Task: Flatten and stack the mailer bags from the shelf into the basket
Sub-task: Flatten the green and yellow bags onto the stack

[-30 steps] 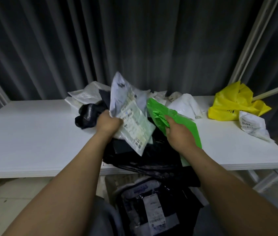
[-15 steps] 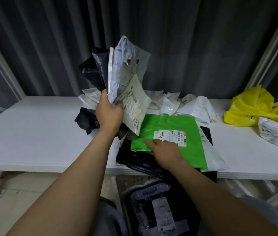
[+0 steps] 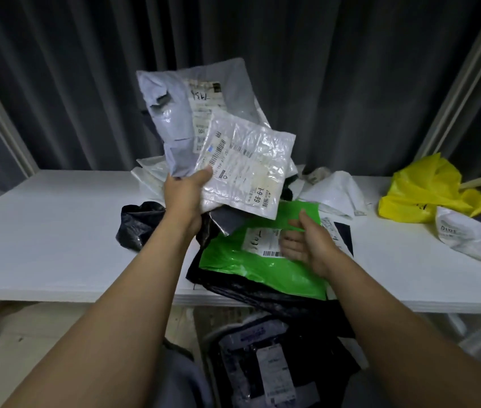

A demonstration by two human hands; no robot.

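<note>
My left hand (image 3: 184,195) holds up a bundle of mailer bags above the white shelf (image 3: 44,231): a grey bag (image 3: 171,113) behind and a white bubble mailer (image 3: 248,169) with labels in front. My right hand (image 3: 307,242) grips the folded top edge of a green mailer bag (image 3: 251,263), which lies on a black bag (image 3: 262,295) draped over the shelf's front edge. Below the shelf, the basket (image 3: 262,369) holds flattened dark and clear bags with a label on top; its rim is hard to make out.
A crumpled black bag (image 3: 139,225) lies left of my left hand. White bags (image 3: 333,192) lie behind the green one. At the right end sit a yellow bag (image 3: 427,189) and a white bag (image 3: 460,234). Dark curtains hang behind; white frame posts stand at both sides.
My left hand has turned the held bundle so the labelled faces point at me. My right hand has gone from pressing the green bag flat to folding its top edge over.
</note>
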